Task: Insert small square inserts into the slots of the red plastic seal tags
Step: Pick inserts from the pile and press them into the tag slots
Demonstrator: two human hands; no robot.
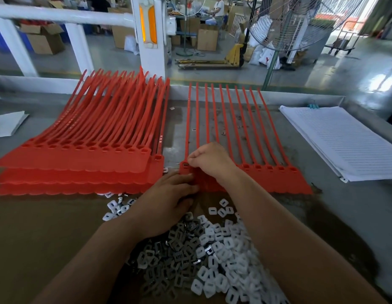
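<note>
On the worktop [344, 207], left hand [168, 194], grip open, presses the red tag strip [278, 183] steady; right hand [209, 160] curls its grip at the end slot [185, 165], contents hidden; spare inserts [221, 255] heaped within reach.

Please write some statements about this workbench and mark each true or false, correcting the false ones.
1. The right hand has its curled fingers at the leftmost slot of the flat tag strip. True.
2. The pile of inserts lies beyond the tag tails. False: it lies on the near side of the strip.
3. A stack of tag strips sits left of the flat tag strip. True.
4. The slots at the strip's right end hold white inserts. False: they look empty.
</note>
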